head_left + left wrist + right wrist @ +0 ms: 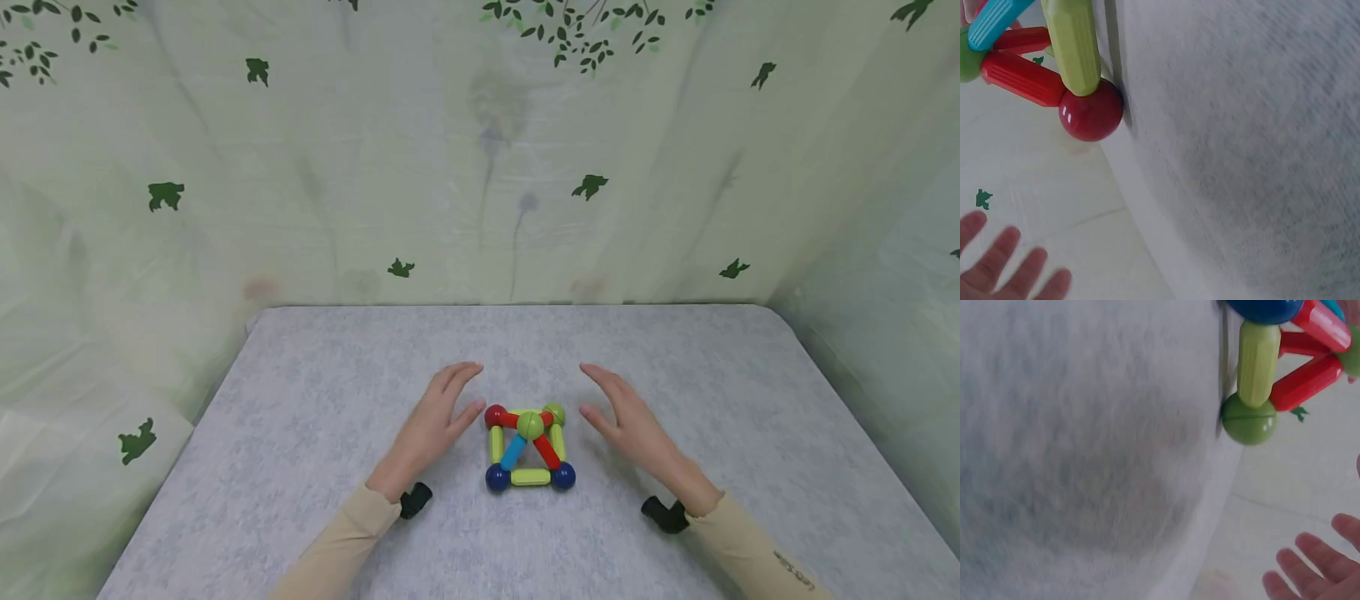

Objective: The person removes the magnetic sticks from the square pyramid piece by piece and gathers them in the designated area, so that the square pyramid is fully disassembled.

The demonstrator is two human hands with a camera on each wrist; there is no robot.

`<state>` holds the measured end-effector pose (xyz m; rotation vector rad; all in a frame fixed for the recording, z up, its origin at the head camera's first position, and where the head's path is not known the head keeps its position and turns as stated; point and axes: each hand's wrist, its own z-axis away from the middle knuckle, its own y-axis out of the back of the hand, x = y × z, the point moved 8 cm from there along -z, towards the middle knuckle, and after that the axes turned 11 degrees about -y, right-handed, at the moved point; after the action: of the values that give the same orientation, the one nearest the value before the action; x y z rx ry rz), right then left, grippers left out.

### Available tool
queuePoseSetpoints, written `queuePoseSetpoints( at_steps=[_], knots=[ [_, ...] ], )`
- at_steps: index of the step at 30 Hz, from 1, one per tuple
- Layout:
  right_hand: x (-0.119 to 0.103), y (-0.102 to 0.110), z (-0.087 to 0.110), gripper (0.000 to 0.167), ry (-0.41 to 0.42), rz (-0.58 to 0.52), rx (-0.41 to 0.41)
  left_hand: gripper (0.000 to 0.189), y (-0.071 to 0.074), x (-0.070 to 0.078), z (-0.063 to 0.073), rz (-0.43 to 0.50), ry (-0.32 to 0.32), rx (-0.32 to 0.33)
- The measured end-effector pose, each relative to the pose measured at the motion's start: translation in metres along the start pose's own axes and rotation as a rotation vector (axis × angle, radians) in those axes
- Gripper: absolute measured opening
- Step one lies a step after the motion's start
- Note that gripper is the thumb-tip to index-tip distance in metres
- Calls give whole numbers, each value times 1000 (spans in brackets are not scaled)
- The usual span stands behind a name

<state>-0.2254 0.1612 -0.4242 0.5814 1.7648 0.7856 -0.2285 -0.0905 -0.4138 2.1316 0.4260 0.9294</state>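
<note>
A pyramid of toy balls and rods [531,477] stands on the table between my two hands. Yellow-green rods link its base corners: a red ball [495,416], a green ball [554,413] and two dark blue balls [498,477]. Red rods and one blue rod [513,452] slope up to a green ball [530,426] on top. To its left is my left hand [431,425], fingers extended and slightly bent, apart from the pyramid. My right hand [632,422] mirrors it on the right side, likewise holding nothing. In both wrist views the fingertips show spread.
The table has a mottled grey cover [360,358]. Behind it hangs a pale curtain [420,150] printed with leaves and green birds, which also runs along both sides. A black wrist strap piece [416,500] sits at each wrist.
</note>
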Motion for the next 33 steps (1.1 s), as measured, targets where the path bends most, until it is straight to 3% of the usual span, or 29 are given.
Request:
queuePoseSetpoints(
  at_steps=[6, 11, 20, 25, 33],
  knots=[
    [-10, -7, 4, 48, 61, -181, -51, 44, -8, 10, -3, 194, -119, 2],
    [-15, -18, 8, 38, 14, -321, -164, 42, -15, 18, -5, 302, -218, 5],
    [-18, -39, 17, 27, -47, -511, -335, 43, -28, 34, -8, 400, -223, -33],
    [-21, -47, 22, 28, -51, -548, -356, 45, -37, 35, -8, 405, -253, -33],
    [-23, -54, 24, 29, -87, -588, -372, 44, -44, 39, -9, 484, -228, -28]
  ],
)
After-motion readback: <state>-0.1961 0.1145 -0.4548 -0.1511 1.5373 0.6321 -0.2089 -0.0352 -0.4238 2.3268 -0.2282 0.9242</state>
